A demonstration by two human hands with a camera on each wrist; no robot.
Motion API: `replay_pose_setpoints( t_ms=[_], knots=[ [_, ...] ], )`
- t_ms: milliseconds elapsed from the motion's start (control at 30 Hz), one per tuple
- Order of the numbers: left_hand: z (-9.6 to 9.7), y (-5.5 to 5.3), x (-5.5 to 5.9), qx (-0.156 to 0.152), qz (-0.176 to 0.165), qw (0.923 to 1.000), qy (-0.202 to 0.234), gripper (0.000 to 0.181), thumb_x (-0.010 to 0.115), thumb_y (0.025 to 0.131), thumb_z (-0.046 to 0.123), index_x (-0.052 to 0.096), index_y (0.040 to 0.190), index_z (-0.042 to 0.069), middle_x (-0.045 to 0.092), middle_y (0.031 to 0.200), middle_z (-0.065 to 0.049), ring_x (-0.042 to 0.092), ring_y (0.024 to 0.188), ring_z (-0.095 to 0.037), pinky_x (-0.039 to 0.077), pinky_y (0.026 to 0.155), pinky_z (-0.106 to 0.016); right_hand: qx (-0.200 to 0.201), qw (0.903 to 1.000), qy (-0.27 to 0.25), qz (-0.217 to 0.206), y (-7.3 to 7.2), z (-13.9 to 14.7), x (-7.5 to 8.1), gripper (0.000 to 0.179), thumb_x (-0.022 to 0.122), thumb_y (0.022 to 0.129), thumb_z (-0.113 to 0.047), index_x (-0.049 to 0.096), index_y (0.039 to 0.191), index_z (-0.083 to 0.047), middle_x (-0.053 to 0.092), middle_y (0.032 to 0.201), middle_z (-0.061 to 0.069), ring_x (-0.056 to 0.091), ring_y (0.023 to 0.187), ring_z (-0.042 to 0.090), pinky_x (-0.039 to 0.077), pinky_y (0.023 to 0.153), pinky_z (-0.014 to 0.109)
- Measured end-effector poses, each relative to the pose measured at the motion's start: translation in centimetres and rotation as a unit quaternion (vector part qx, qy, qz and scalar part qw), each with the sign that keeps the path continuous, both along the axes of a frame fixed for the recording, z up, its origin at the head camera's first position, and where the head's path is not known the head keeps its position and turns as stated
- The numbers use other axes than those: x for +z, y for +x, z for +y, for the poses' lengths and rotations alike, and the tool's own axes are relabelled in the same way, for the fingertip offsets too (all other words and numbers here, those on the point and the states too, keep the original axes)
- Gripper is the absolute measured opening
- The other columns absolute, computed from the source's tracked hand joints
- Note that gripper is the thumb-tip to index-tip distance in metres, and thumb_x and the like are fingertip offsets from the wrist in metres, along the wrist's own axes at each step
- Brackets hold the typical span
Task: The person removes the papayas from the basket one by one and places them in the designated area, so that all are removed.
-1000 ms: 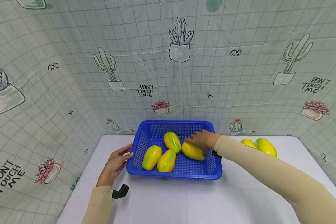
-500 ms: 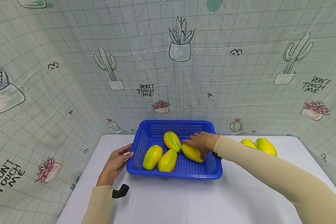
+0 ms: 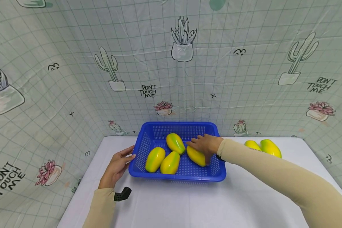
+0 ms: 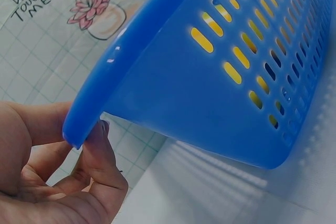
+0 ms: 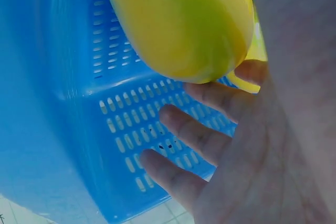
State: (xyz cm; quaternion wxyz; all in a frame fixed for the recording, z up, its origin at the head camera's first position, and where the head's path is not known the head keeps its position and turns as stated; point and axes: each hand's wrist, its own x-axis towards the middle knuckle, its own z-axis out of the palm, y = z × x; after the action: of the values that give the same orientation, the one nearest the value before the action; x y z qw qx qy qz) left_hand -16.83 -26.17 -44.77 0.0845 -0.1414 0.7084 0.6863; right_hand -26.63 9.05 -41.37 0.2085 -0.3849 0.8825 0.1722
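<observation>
A blue plastic basket (image 3: 176, 178) with slotted walls holds several yellow-green mangoes. At its left end, my left hand (image 3: 117, 165) pinches the rim; the left wrist view has the thumb above the basket rim (image 4: 100, 85) and fingertips beneath it. Inside, at the right, my right hand (image 3: 206, 144) spans one mango (image 3: 196, 156), thumb at the near side and fingers at the far side. From the right wrist, this mango (image 5: 184, 24) lies against the fingers, with the lower ones spread apart; the thumb is mostly hidden there. Another mango (image 3: 175, 143) lies just left of it.
Two more mangoes (image 3: 270, 148) lie on the white table (image 3: 171, 205) at the back right, partly behind the right sleeve (image 3: 268, 167). A patterned cloth (image 3: 171, 79) hangs right behind the basket. Two mangoes, one a left mango (image 3: 155, 159), sit in the basket's left half.
The mango under my right hand has turned slightly, its near end shifting toward the basket's front. My right hand has moved a little with it. My left hand stays on the rim.
</observation>
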Motion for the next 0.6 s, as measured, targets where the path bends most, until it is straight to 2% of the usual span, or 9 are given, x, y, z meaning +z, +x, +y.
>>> replay_pose_setpoints(
  t_ms=[200,433,600],
  knots=[
    [0.03,-0.01,-0.05,0.0,-0.001,1.0,-0.002,0.055,0.058,0.107,0.001,0.042,0.159,-0.001,0.04,0.159,-0.026,0.064,0.099,-0.009,0.057,0.083,-0.017,0.006,0.9998,-0.015,-0.011,0.12,0.06,-0.01,0.1,0.096,0.077,-0.037,0.041,0.157,-0.014,0.049,0.155,0.01,0.048,0.142,0.035,0.037,0.122,0.058],
    [-0.04,-0.22,-0.25,0.006,-0.003,1.0,-0.007,0.055,0.059,0.106,0.001,0.043,0.159,0.0,0.042,0.158,-0.025,0.063,0.101,-0.01,0.057,0.085,-0.016,0.018,0.9995,-0.027,-0.007,0.24,0.23,-0.01,0.1,0.096,0.077,-0.04,0.042,0.157,-0.013,0.05,0.155,0.01,0.048,0.142,0.035,0.037,0.122,0.058],
    [-0.03,-0.15,-0.15,0.008,-0.005,0.9999,-0.011,0.054,0.058,0.106,0.0,0.044,0.159,0.0,0.043,0.157,-0.024,0.064,0.101,-0.011,0.057,0.085,-0.016,0.023,0.9979,-0.061,0.004,0.44,0.92,0.63,0.102,0.095,0.077,-0.042,0.041,0.158,-0.012,0.05,0.155,0.01,0.048,0.142,0.036,0.037,0.122,0.059]
  ],
)
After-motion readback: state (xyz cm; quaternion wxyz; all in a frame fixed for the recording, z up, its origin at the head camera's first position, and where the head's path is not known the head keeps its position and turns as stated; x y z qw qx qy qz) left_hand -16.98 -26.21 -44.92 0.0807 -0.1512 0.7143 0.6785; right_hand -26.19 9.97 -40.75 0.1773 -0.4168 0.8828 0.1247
